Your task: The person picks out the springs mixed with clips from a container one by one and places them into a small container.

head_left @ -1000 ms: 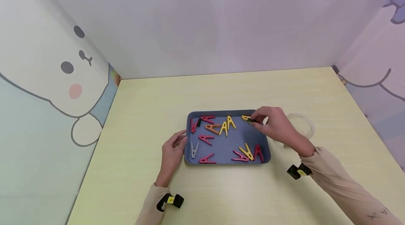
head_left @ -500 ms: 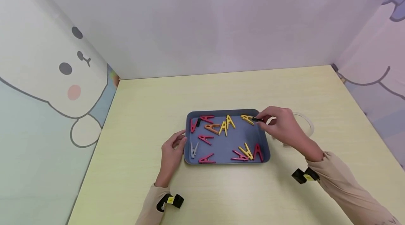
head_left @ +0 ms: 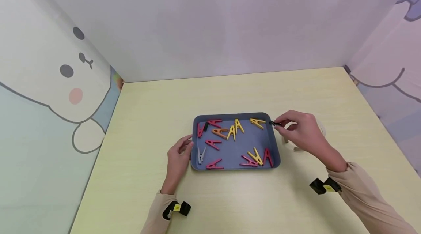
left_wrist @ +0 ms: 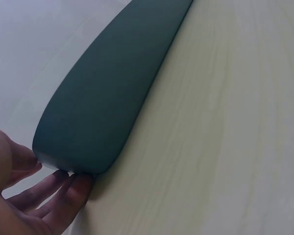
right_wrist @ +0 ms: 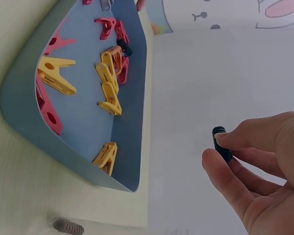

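My right hand (head_left: pixel 304 129) pinches a small dark ridged cylinder, spring-like (right_wrist: pixel 220 143), between thumb and fingertips. It is just outside the right wall of the blue-grey tray (head_left: pixel 277 150). Clothespins lie scattered in the tray: several red ones (head_left: pixel 213 144), several yellow ones (head_left: pixel 257 123), an orange one (head_left: pixel 219 132) and a grey one (head_left: pixel 201 155). Another dark ridged cylinder (head_left: pixel 205 127) lies among the red ones at the far left. The fingertips of my left hand (head_left: pixel 177 159) touch the tray's left wall from outside, low near the table in the left wrist view.
A clear round ring or dish (head_left: pixel 321 128) is partly hidden behind my right hand. Near it on the table lie brownish small pieces (head_left: pixel 297 149); one ridged piece (right_wrist: pixel 68 226) shows in the right wrist view. The table's far edge meets a pale curtain or wall (head_left: pixel 227 25).
My right hand has moved rightward with the dark ridged cylinder, from above the yellow clothespin at the far right corner to outside the tray. My left hand stays at the tray's wall.
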Demonstrator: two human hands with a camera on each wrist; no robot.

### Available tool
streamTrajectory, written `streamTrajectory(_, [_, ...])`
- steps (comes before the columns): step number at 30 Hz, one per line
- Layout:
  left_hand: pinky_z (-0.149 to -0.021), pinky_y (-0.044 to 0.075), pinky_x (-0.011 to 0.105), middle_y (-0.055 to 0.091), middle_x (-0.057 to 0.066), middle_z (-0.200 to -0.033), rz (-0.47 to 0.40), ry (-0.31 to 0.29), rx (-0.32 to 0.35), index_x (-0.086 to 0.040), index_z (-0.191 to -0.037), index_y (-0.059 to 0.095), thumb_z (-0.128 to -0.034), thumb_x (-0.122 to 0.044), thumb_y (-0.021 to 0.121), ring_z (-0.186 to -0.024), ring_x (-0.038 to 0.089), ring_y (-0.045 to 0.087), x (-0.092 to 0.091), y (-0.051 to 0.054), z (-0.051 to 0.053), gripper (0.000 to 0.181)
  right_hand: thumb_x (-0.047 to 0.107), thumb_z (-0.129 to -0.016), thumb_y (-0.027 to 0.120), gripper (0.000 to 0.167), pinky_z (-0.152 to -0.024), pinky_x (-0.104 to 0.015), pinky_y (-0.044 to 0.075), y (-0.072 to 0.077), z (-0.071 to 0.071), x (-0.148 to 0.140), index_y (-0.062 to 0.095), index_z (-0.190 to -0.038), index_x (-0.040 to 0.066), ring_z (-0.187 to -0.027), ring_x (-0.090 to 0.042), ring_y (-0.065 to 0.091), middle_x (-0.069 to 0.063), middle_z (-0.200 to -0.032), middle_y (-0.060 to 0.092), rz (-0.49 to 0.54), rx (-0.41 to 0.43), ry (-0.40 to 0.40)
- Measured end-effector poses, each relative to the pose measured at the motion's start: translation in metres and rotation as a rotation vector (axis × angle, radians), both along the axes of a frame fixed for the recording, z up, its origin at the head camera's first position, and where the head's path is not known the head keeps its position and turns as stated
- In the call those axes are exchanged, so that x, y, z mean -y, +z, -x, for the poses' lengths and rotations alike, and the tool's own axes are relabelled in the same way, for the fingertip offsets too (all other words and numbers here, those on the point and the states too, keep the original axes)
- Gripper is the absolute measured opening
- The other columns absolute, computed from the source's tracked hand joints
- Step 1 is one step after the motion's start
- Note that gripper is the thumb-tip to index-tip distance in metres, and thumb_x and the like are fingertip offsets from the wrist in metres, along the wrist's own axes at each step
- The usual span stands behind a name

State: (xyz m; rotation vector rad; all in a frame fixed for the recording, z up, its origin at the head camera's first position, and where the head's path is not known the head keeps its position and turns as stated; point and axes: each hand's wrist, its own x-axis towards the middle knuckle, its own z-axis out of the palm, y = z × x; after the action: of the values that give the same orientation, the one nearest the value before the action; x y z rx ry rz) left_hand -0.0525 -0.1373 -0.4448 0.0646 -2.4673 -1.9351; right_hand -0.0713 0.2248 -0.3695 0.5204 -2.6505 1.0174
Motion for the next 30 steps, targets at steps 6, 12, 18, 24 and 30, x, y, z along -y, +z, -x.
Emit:
streamTrajectory(6, [-0.062,0.057,0.043,0.063,0.025,-0.105,-0.002,0.008,-0.002,0.003,-0.12,0.062,-0.0924,-0.004,0.06,-0.09,0.04,0.063,-0.001,0.001,0.0,0.029,-0.004,-0.073,0.077,0.018,-0.061,-0.011,0.051,0.003,-0.003,-0.007,0.072,-0.085,0.009,-0.069,-0.003,0.06,0.004,-0.081,0.066,0.018,0.022,-0.023])
streamTrajectory(12, [-0.063,0.057,0.044,0.064,0.023,-0.104,0.009,0.014,0.003,0.002,-0.12,0.063,-0.0924,-0.005,0.06,-0.09,0.039,0.063,-0.002,0.003,0.0,0.028,-0.003,-0.073,0.078,0.018,-0.062,-0.01,0.051,0.006,-0.006,-0.014,0.072,-0.085,0.009,-0.07,-0.001,0.059,0.003,-0.081,0.066,0.027,0.028,-0.039])
streamTrajectory(18, [-0.063,0.057,0.042,0.063,0.023,-0.105,0.005,0.021,0.008,0.002,-0.12,0.063,-0.0922,-0.005,0.06,-0.091,0.039,0.063,-0.002,0.002,-0.001,0.029,-0.001,-0.073,0.079,0.018,-0.062,-0.009,0.05,0.008,-0.009,-0.021,0.072,-0.086,0.01,-0.07,0.001,0.059,0.003,-0.082,0.066,0.021,0.028,-0.056])
streamTrajectory(24, [-0.063,0.057,0.04,0.063,0.024,-0.106,0.005,0.027,0.013,0.003,-0.121,0.062,-0.0924,-0.004,0.059,-0.092,0.04,0.063,-0.002,0.001,-0.002,0.029,-0.002,-0.073,0.078,0.018,-0.062,-0.008,0.05,0.01,-0.013,-0.027,0.073,-0.086,0.01,-0.071,0.002,0.058,0.001,-0.082,0.067,0.039,0.032,-0.068])
streamTrajectory(30, [-0.063,0.057,0.041,0.063,0.024,-0.106,0.006,0.023,0.015,0.002,-0.121,0.062,-0.0924,-0.005,0.06,-0.092,0.039,0.063,-0.002,0.002,-0.001,0.029,-0.004,-0.072,0.078,0.02,-0.064,-0.006,0.048,0.01,-0.017,-0.033,0.072,-0.085,0.01,-0.071,0.004,0.058,0.002,-0.082,0.067,0.036,0.037,-0.106])
